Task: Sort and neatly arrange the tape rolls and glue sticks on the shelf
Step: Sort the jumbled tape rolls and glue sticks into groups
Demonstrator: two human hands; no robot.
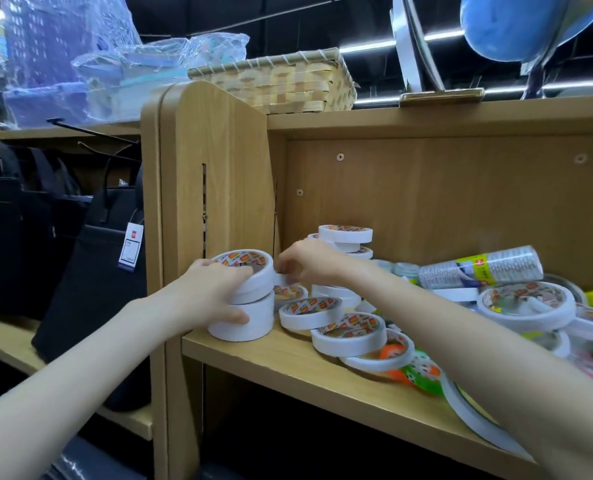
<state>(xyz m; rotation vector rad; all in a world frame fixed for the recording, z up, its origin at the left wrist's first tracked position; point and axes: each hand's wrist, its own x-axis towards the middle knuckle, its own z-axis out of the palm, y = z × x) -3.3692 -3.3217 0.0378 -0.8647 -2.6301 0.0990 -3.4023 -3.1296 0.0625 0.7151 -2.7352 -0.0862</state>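
Left hand (215, 292) gripping two stacked white tape rolls (245, 299) with patterned cores, right hand (305, 261) curled over more rolls, grasp unclear

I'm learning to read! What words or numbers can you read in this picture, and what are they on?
None can be read.
Tape roll labels: red and yellow print, too blurred.
Hang tag on the black bag: red logo and small lines, too small.
Plastic-wrapped roll: a red mark and print, too blurred.

woven basket (281, 81) — atop unit; black bags (91, 271) — hanging at left; tag (131, 247) on one
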